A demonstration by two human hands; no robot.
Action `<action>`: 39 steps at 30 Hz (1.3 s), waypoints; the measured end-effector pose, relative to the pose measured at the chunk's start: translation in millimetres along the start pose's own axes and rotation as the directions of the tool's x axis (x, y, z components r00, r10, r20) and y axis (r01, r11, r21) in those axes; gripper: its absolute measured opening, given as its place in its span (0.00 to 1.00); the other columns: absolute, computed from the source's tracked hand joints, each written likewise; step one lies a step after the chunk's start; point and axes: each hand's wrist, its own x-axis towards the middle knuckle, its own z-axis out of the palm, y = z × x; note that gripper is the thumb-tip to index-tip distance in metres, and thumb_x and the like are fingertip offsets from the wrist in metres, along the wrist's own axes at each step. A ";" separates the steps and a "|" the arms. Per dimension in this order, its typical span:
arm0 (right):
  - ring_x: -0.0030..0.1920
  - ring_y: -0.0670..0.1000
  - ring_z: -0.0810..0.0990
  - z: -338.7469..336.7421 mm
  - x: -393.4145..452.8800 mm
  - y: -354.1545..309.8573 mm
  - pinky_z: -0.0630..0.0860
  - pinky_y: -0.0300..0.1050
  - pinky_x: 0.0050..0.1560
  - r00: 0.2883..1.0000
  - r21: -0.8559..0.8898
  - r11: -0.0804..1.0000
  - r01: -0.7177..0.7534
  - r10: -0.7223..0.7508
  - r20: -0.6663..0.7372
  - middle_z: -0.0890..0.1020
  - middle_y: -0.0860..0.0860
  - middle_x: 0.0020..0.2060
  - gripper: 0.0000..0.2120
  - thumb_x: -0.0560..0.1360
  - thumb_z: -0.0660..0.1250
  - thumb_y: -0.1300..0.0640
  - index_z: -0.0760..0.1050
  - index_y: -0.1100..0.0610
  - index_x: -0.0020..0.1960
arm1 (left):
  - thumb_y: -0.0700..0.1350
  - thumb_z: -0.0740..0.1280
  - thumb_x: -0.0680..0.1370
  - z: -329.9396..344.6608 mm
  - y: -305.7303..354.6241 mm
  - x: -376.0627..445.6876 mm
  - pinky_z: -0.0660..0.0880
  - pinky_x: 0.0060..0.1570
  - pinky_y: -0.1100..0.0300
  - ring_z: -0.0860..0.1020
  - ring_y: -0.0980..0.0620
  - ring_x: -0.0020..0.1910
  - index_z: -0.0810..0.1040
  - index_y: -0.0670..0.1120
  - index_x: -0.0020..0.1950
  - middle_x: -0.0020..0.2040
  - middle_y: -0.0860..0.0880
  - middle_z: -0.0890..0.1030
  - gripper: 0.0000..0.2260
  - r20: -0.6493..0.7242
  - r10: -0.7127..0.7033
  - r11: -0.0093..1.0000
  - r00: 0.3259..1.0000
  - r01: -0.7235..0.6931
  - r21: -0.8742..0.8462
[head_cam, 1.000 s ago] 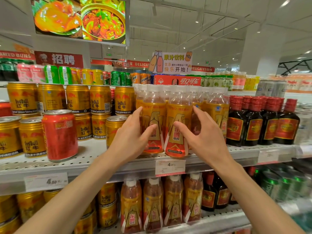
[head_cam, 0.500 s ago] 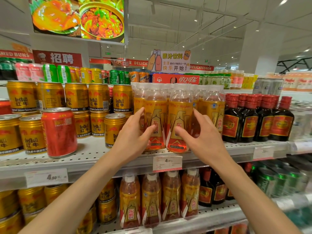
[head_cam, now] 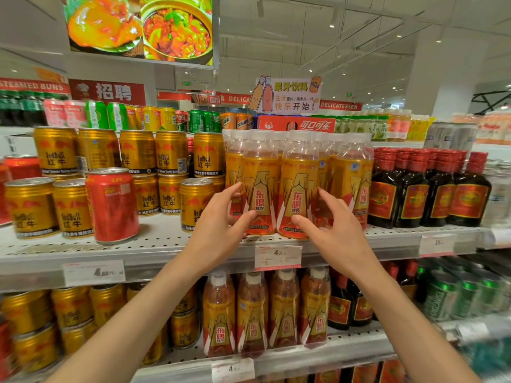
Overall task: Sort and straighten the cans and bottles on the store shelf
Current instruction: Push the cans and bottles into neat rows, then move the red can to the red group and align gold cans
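Two orange drink bottles with gold and red labels stand side by side at the front of the middle shelf (head_cam: 166, 252), labels facing me. My left hand (head_cam: 221, 228) wraps the left bottle (head_cam: 261, 183), thumb on the label, fingers on its left side. My right hand (head_cam: 331, 228) grips the right bottle (head_cam: 300, 183) the same way from the right. More such bottles stand behind them. Left of them, a red can (head_cam: 112, 205) stands among gold cans (head_cam: 170, 158).
Dark bottles with red caps (head_cam: 414, 194) stand close on the right of the orange bottles. A gold can (head_cam: 193, 205) sits just left of my left hand. Price tags (head_cam: 278, 257) hang on the shelf edge. The lower shelf holds more orange bottles (head_cam: 251, 313) and cans.
Both hands stay on the two front bottles and have slid slightly lower on them. The two labels now face squarely forward.
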 end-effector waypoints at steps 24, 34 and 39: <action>0.39 0.46 0.85 103.4 -141.6 -26.2 0.81 0.40 0.41 0.932 0.331 0.873 -0.358 0.314 0.179 0.87 0.48 0.39 0.07 0.78 0.70 0.55 0.81 0.50 0.56 | 0.44 0.70 0.79 -109.3 -93.8 -154.8 0.82 0.48 0.54 0.84 0.51 0.44 0.80 0.53 0.58 0.46 0.48 0.85 0.09 -0.003 -0.342 0.864 0.940 0.313 -0.394; 0.46 0.51 0.85 167.9 -148.0 -127.5 0.83 0.46 0.48 0.952 0.280 0.911 -0.304 0.298 0.065 0.87 0.43 0.40 0.04 0.78 0.70 0.52 0.82 0.46 0.52 | 0.49 0.71 0.78 -222.6 -147.0 -148.4 0.80 0.54 0.47 0.84 0.53 0.47 0.81 0.59 0.55 0.47 0.55 0.86 0.08 0.027 -0.243 0.898 0.970 0.235 -0.372; 0.44 0.44 0.84 182.4 -129.3 -171.7 0.80 0.41 0.47 0.984 0.204 0.963 -0.177 0.179 0.012 0.87 0.42 0.41 0.04 0.78 0.70 0.49 0.81 0.43 0.52 | 0.49 0.70 0.78 -260.7 -152.4 -134.8 0.81 0.53 0.48 0.83 0.57 0.50 0.80 0.60 0.56 0.49 0.58 0.85 0.08 -0.021 -0.173 0.941 0.985 0.159 -0.299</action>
